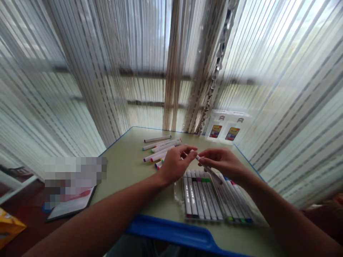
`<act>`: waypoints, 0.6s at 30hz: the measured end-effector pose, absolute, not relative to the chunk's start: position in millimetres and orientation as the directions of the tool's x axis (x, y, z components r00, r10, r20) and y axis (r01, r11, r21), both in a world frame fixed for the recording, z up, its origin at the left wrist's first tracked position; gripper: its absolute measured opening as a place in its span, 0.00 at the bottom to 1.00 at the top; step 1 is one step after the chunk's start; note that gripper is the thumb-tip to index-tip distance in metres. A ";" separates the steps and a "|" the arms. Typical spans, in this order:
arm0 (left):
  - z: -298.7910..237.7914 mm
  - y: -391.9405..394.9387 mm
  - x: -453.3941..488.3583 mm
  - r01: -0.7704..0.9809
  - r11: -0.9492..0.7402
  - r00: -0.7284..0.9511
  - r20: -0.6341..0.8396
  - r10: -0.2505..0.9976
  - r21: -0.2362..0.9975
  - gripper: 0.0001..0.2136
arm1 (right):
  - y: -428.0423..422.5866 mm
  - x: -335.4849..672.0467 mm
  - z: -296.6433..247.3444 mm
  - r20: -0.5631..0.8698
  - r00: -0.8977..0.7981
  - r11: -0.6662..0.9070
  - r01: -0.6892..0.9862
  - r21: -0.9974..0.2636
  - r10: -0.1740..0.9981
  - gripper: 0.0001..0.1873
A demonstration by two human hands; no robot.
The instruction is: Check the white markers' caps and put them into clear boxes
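Both of my hands meet over a small table (128, 171) on one white marker (207, 169). My left hand (175, 162) pinches the marker's far end, near its cap. My right hand (223, 162) grips its body, which slants down to the right. Below them lies a clear case (214, 200) with several white markers side by side, their ends in different colours. Several loose markers (160, 148) lie on the table just beyond my left hand.
The table has a blue rim (171, 232) at its near edge. Two white packs with coloured labels (226, 130) stand at the far right corner against striped curtains. A dark tablet or book (71, 207) lies lower left, a yellow thing (9, 226) beyond it.
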State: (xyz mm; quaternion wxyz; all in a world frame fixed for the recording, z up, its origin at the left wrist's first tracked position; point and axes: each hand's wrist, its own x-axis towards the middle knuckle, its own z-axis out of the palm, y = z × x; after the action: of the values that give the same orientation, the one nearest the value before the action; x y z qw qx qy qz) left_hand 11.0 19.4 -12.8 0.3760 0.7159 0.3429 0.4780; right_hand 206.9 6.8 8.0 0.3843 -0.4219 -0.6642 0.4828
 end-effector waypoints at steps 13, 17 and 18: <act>-6.0 17.2 8.5 0.232 -0.564 0.237 0.516 0.823 0.793 0.16 | 12.3 221.0 19.8 0.134 -0.094 0.124 -0.103 -0.987 0.986 0.26; 10.6 10.3 17.3 0.242 -0.600 0.287 0.534 0.795 0.763 0.15 | 15.0 238.4 23.6 0.100 -0.043 0.094 -0.111 -0.989 0.994 0.20; 15.7 6.4 21.2 0.250 -0.616 0.316 0.538 0.781 0.747 0.15 | 14.1 243.8 24.2 0.100 -0.038 0.096 -0.102 -0.990 0.994 0.19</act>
State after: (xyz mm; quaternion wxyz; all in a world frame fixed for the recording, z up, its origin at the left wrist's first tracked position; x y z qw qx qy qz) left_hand 21.2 6.4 15.7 0.2786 0.7617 0.3384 0.4772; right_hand 243.8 14.1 24.2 0.5375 -0.4384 -0.5089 0.5099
